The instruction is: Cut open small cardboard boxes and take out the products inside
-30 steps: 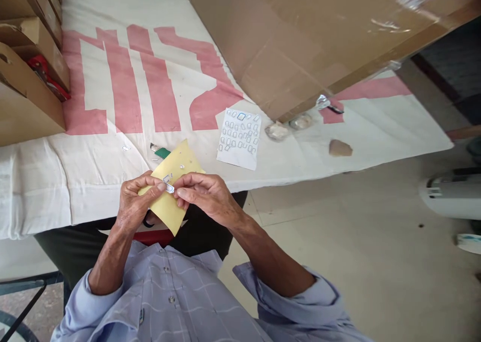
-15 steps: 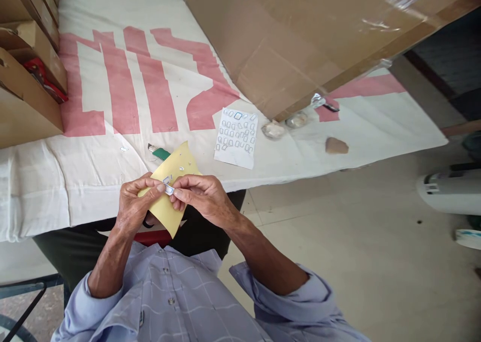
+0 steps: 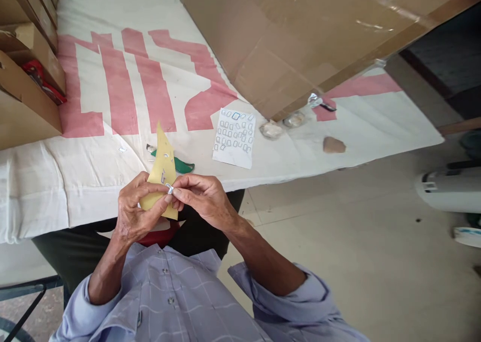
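Both my hands meet over my lap at the table's front edge. A small white piece with a dark outline [image 3: 170,188], like a cut-out label, sits between their fingertips. My left hand [image 3: 137,204] pinches it from the left with thumb and forefinger. From the right, the thumb and forefinger of my right hand [image 3: 203,198] grip it too. A curved yellow sheet [image 3: 162,164], with small outlined bits on it, stands behind the fingers; which fingers support it is hidden. Beyond it lies a green utility knife [image 3: 184,166], partly covered by the sheet.
A white sheet with rows of outlined shapes [image 3: 233,154] lies on the cloth-covered table [image 3: 90,174]. Behind it are a large cardboard box [image 3: 285,36], two clear-wrapped bundles [image 3: 272,129] and a brown piece [image 3: 334,145]. Open cardboard boxes [image 3: 26,99] stand at left.
The yellow sheet has turned more upright and swung left, uncovering more of the green knife. My left fingers have shifted slightly right, and the small white piece looks more turned or bent.
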Demonstrator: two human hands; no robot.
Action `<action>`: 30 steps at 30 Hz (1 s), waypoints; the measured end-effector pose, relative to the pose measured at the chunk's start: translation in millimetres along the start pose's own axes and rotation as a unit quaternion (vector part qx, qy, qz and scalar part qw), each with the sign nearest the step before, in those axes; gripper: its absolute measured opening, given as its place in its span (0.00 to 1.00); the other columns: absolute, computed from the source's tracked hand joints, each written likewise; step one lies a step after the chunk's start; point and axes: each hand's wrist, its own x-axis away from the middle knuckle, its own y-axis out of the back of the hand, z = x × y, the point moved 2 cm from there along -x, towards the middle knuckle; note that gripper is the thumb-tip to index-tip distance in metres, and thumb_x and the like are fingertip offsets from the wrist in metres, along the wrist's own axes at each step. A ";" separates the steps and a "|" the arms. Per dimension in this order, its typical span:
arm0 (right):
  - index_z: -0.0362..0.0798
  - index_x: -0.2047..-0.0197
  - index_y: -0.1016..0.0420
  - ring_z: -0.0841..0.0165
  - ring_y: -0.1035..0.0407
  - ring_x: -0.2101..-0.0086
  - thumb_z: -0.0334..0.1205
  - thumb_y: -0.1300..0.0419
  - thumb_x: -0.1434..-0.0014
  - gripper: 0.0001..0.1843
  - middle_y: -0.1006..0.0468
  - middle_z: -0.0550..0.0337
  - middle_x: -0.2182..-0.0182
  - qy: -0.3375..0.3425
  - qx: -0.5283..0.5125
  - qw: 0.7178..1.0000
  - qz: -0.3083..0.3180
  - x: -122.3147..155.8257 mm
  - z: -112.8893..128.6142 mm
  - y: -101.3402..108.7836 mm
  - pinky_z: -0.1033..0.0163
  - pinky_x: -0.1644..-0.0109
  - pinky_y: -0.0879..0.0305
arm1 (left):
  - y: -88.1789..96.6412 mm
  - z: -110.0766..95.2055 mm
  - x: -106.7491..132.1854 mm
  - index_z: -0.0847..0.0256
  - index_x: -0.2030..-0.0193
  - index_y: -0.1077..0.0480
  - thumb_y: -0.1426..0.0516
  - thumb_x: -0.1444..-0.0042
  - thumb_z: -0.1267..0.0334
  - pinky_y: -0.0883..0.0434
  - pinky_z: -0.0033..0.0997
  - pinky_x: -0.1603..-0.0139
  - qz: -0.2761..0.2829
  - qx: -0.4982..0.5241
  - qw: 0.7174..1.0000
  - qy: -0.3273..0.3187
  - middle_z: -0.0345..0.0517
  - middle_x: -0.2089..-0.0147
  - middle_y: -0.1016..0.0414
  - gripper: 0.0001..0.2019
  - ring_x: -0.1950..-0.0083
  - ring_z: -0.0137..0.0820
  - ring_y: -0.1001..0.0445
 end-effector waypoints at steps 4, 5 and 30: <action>0.47 0.64 0.17 0.69 0.23 0.72 0.64 0.26 0.38 0.26 0.18 0.58 0.72 0.007 0.005 1.000 -0.006 1.7 0.3 0.2 0.61 0.66 0.21 | -0.3 1.1 -1.4 0.56 0.58 0.14 0.30 0.36 0.68 0.37 0.27 0.73 0.005 -0.003 1.000 -0.003 0.40 0.70 0.23 0.03 0.70 0.27 0.30; 0.47 0.64 0.16 0.68 0.23 0.71 0.63 0.26 0.37 0.25 0.18 0.58 0.71 0.008 0.006 1.000 -0.009 2.1 -0.1 0.4 0.60 0.65 0.21 | -0.3 2.0 -1.3 0.55 0.58 0.14 0.30 0.36 0.67 0.38 0.27 0.73 0.003 -0.001 1.000 -0.004 0.40 0.70 0.24 0.03 0.70 0.27 0.30; 0.53 0.64 0.23 0.65 0.25 0.67 0.34 0.39 0.32 0.08 0.19 0.57 0.69 0.203 0.355 0.911 -0.057 2.0 -6.7 -7.0 0.60 0.60 0.27 | 0.6 6.6 1.5 0.57 0.62 0.17 0.38 0.38 0.73 0.37 0.29 0.71 0.061 -0.123 0.990 -0.025 0.39 0.71 0.30 0.09 0.72 0.28 0.33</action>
